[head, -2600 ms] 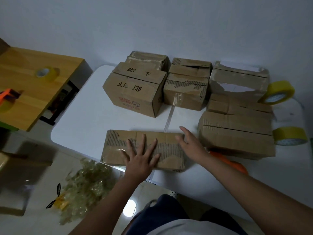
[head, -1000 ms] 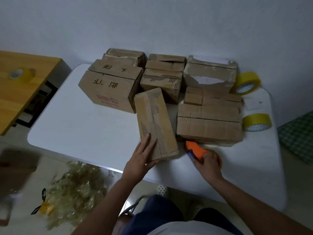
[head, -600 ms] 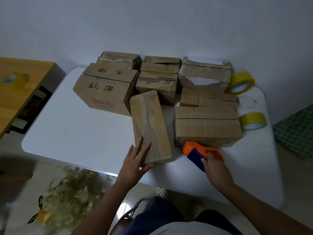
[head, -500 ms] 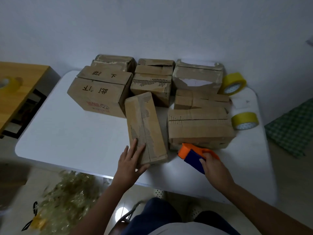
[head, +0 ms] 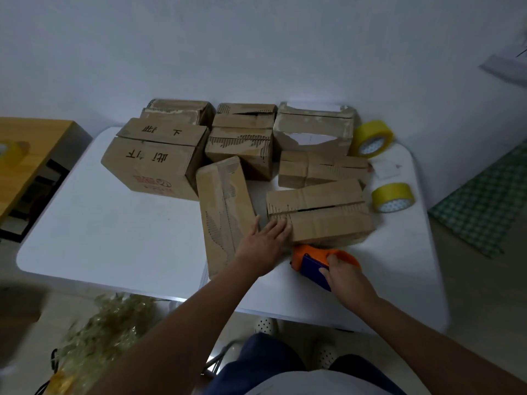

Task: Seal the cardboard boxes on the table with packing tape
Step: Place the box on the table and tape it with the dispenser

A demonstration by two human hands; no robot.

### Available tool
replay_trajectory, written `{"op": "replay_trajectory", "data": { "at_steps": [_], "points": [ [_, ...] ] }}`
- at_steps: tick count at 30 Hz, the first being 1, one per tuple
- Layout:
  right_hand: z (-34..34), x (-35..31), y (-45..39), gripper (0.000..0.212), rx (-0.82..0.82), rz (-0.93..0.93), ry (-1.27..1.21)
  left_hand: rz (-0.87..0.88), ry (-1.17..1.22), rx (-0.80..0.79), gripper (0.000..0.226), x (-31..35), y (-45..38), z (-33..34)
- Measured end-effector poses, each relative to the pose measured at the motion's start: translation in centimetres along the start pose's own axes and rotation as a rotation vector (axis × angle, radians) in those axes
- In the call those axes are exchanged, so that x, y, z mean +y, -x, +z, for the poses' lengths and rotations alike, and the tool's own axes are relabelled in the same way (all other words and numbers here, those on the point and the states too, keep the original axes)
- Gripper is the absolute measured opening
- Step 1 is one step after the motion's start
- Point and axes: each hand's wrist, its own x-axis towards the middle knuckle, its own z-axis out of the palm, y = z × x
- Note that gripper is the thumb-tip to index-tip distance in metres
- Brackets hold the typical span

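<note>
The unsealed box (head: 319,213), long axis left-right with its open seam along it, lies on the bench (head: 114,238) just far of our dispenser (head: 316,263), gripped by right hand (head: 346,279); left hand (head: 263,240) rests its straight fingers (head: 281,225) on the box's left end.

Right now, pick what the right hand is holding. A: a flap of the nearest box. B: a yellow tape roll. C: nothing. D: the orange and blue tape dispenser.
D: the right hand curls round the orange and blue tape dispenser on the table, while both yellow tape rolls sit untouched at the far right.
</note>
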Motion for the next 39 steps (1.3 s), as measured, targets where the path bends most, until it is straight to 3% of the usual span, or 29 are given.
{"op": "replay_trajectory", "data": {
  "at_steps": [8, 11, 15, 17, 20, 23, 26, 29, 39],
  "points": [
    [-0.8, 0.5, 1.0, 0.031, -0.060, -0.066, 0.060, -0.006, 0.035, -0.015, 0.081, 0.4, -0.1, 1.0],
    [-1.0, 2.0, 2.3, 0.023, -0.115, -0.045, -0.135, -0.005, 0.099, 0.001, 0.079, 0.3, -0.3, 1.1],
    [-2.1, 3.0, 2.7, 0.018, -0.047, 0.000, -0.274, 0.037, 0.256, 0.032, 0.068, -0.4, -0.2, -0.1],
    [-2.8, 2.6, 2.6, 0.024, 0.015, 0.005, -0.327, 0.012, 0.496, 0.198, 0.059, -0.7, 0.9, -1.0],
    [-4.2, 1.3, 2.6, 0.032, 0.083, -0.037, -0.411, -0.200, 0.982, 0.402, 0.040, -0.6, 4.1, -2.4],
    [-5.3, -0.1, 2.6, 0.033, 0.104, -0.088, -0.465, -0.449, 1.536, 0.265, 0.026, 0.1, 6.7, -2.5],
    [-5.7, -1.4, 2.3, 0.031, 0.096, -0.142, -0.502, -0.524, 1.833, 0.059, 0.033, 0.4, 7.9, -1.4],
    [-5.9, -2.2, 2.0, 0.031, 0.070, -0.168, -0.500, -0.508, 1.935, 0.011, 0.039, 0.3, 8.6, -0.9],
    [-6.5, -3.9, 1.3, 0.047, 0.005, -0.242, -0.428, -0.577, 1.845, 0.180, 0.018, 0.3, 9.5, -0.4]
  ]
}}
